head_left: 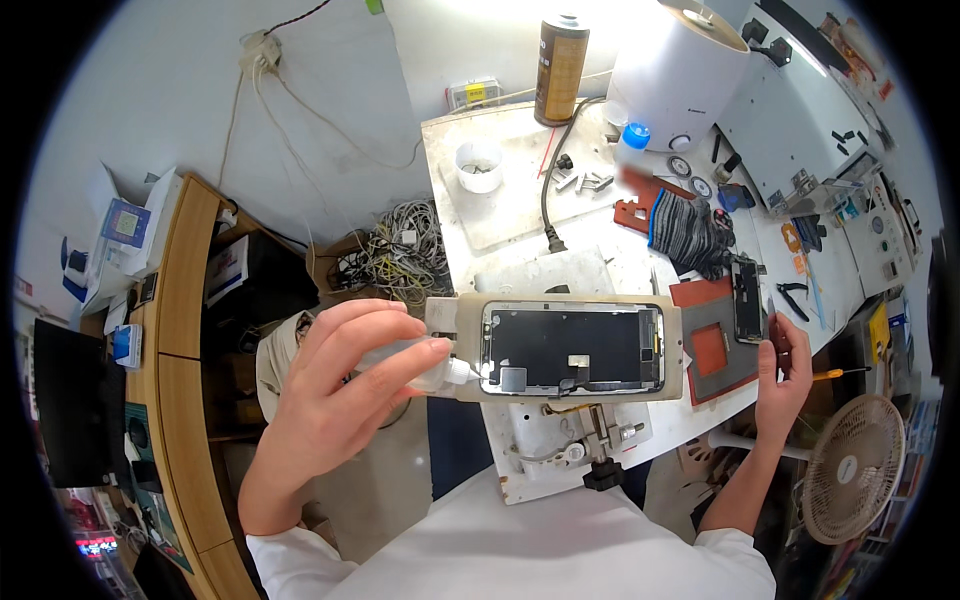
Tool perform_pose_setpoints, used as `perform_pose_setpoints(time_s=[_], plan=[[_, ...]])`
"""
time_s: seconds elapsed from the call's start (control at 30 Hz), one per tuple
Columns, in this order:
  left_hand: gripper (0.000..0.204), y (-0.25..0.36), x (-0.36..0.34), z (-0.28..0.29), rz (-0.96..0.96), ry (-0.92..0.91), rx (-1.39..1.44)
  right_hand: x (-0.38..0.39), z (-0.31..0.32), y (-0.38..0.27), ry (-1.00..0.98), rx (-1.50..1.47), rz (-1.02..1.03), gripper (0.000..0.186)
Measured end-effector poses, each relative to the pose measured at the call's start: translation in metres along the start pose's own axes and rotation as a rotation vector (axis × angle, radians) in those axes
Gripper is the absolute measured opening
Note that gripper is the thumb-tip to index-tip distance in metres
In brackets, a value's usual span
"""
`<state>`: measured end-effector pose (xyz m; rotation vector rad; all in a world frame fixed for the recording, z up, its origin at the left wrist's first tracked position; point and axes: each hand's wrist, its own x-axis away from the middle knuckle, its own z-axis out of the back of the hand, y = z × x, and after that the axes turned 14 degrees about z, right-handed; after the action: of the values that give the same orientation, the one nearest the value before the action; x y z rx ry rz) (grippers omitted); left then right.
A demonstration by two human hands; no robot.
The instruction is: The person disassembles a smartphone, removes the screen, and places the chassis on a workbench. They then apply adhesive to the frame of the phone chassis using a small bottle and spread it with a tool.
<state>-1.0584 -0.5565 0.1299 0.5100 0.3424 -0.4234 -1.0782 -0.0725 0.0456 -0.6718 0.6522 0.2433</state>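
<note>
The left hand (350, 385) gripped a bottle (436, 378), its nozzle (459, 371) by the screen (545, 345) on its holder (674, 350); whether the right hand (785, 375) gripped anything, I couldn't tell. Dispensing seemed in hand, the next move calling for a light squeeze.

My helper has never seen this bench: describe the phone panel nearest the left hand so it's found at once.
At the near side of the white table, find the long beige holder beside the left hand. The phone panel lies in it, black with a silvery rim. Unlike the black phone part by the right hand, it has a pale grey square in its lower-left corner.
</note>
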Motion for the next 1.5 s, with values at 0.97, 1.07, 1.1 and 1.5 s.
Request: perform_pose_setpoints(time_s=[0.97,1.07,1.1,1.5], plan=[[0.057,0.019,-0.01,0.009,-0.065,-0.034,-0.148,0.015,0.013,0.02,0.021,0.008,-0.016,0.033],[0.052,0.02,-0.01,0.007,-0.051,-0.078,-0.121,0.017,0.015,0.022,0.022,0.016,-0.018,0.032],[0.049,0.02,-0.01,0.007,-0.047,-0.096,-0.106,0.017,0.016,0.022,0.022,0.016,-0.022,0.032],[0.053,0.022,-0.014,0.003,-0.082,-0.103,-0.129,0.023,0.02,0.027,0.042,0.018,-0.05,0.033]])
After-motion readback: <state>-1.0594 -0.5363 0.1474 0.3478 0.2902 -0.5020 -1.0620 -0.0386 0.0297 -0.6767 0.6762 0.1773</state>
